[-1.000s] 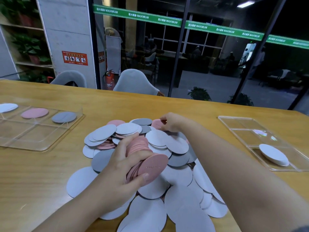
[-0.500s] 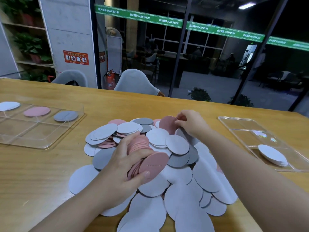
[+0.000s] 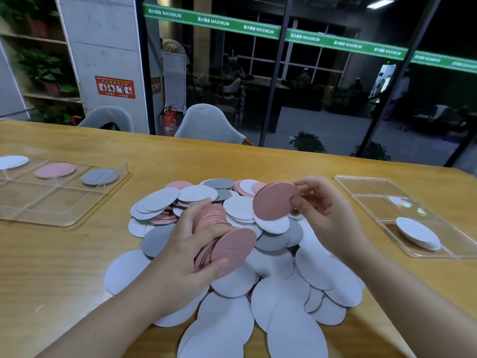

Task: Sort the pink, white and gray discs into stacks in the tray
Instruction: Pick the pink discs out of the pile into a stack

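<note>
My right hand: fingers pinch pink disc, now lifted clear of pile; a second ago still down on it. My left hand: fingers clamped on pink stack, unchanged. Left tray cut by frame edge; right tray holds white stack. Counter beneath. Stack count unreadable.

We see matt, smooth discs — pink, white, gray — on a lightly glossy wood-grain surface, beside clear glossy plastic trays.
</note>
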`<state>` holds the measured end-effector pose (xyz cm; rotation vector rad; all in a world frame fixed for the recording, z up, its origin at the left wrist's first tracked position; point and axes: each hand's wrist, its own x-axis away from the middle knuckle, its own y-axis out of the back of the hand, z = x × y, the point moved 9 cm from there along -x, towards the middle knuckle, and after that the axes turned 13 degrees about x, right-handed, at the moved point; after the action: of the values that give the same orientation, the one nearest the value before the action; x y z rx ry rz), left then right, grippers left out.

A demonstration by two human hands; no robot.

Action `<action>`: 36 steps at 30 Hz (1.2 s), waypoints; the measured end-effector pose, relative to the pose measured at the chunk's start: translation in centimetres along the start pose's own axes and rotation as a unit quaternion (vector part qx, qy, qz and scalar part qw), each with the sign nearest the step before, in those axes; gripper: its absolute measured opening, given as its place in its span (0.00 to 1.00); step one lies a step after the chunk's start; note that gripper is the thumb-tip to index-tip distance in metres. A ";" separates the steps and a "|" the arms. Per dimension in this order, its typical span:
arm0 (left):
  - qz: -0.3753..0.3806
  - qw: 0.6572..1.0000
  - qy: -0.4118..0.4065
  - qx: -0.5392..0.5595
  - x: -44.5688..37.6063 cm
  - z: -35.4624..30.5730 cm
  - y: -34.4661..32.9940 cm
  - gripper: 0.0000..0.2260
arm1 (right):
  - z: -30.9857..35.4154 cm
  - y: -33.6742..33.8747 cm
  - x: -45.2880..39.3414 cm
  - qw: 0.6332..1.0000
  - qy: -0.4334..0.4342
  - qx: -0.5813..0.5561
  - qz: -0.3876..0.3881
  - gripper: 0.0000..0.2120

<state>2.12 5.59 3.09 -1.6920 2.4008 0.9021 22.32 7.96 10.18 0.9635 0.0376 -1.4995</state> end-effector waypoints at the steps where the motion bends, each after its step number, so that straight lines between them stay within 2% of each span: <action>1: -0.002 1.000 -0.001 0.001 0.0 0.0 0.0 0.21 | 0.5 0.2 0.8 1.000 0.016 -0.014 0.000 0.16; 5: -0.004 1.000 -0.001 -0.003 0.0 0.1 0.0 0.22 | 1.4 -0.2 3.2 0.997 0.077 0.028 0.014 0.23; 9: -0.004 1.000 -0.004 0.003 0.1 -0.1 0.0 0.21 | 1.4 -2.3 4.5 0.990 0.093 0.094 0.040 0.14; 13: -0.007 1.000 0.006 0.014 0.1 0.1 0.0 0.21 | 0.5 -3.8 4.9 0.993 0.024 0.105 0.045 0.12; 15: -0.007 1.000 0.010 0.007 0.1 0.1 0.0 0.22 | 0.2 -4.6 5.2 0.994 0.003 0.087 0.062 0.15; 19: -0.007 1.000 0.002 -0.010 0.0 0.0 -0.1 0.23 | 1.2 -5.8 5.5 0.988 0.055 0.106 0.096 0.08; 23: -0.007 1.000 0.000 -0.015 0.1 -0.1 -0.2 0.22 | 1.4 -4.9 4.3 0.984 0.067 0.143 0.086 0.06; 25: -0.005 1.000 0.001 -0.014 0.1 -0.1 -0.2 0.22 | 0.3 -4.1 3.0 0.984 0.035 0.158 0.071 0.04; 27: -0.004 1.000 0.003 -0.015 0.0 -0.1 -0.2 0.21 | -1.6 -3.3 1.3 0.983 -0.010 0.174 0.050 0.07; 29: -0.004 1.000 0.005 -0.015 0.0 0.0 -0.2 0.21 | -4.4 -3.2 -0.6 0.972 -0.075 0.216 0.059 0.04; 32: -0.007 1.000 -0.003 -0.012 0.0 0.0 -0.1 0.21 | -8.9 -3.4 -3.0 0.939 -0.179 0.280 0.093 0.18; 36: -0.006 1.000 -0.002 -0.014 0.0 0.1 -0.1 0.21 | -12.2 -4.5 -5.7 0.899 -0.256 0.330 0.130 0.28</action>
<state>2.16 5.61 3.00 -1.7112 2.3831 0.9405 24.18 20.17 3.28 1.0098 -1.0011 -1.4881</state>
